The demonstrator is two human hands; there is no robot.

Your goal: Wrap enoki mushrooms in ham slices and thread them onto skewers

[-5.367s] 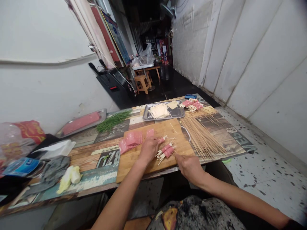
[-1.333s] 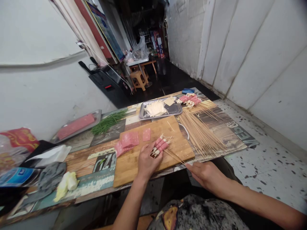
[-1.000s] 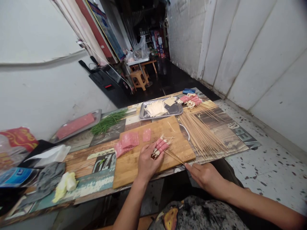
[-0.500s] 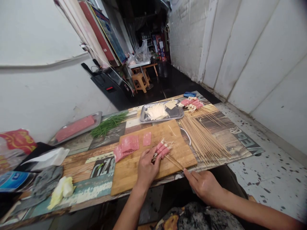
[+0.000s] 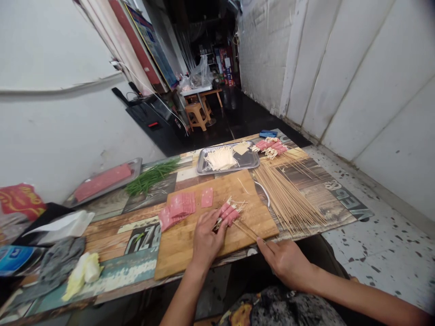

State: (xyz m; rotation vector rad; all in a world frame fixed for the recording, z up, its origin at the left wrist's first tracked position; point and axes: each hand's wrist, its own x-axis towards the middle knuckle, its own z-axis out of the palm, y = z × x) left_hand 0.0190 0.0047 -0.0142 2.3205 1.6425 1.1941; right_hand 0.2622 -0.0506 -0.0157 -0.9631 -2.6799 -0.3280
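Pink meat rolls (image 5: 230, 214) with white enoki mushroom ends poking out lie side by side on the wooden cutting board (image 5: 185, 253). My left hand (image 5: 208, 235) grips them, fingers at the far side and thumb at the near side. Thin bamboo skewers (image 5: 247, 230) run from the rolls toward the board's right edge. My right hand (image 5: 287, 263) pinches their near ends between thumb and forefinger. How deep the skewers go into the rolls is hidden. Left of the rolls sit a fanned stack of meat slices (image 5: 181, 204) and one single slice (image 5: 207, 197).
Behind the board, a metal tray (image 5: 249, 164) holds enoki mushrooms (image 5: 220, 158). Finished skewers (image 5: 272, 147) lie beyond loose bamboo sticks (image 5: 288, 197) on the right. Green chives (image 5: 152, 175), a meat tray (image 5: 105, 181), a grey cloth (image 5: 61, 262) and cabbage pieces (image 5: 83, 271) are leftward.
My right hand has shifted slightly left, toward the rolls, with the skewers still pinched. My left hand stays on the rolls. The view has turned very slightly.
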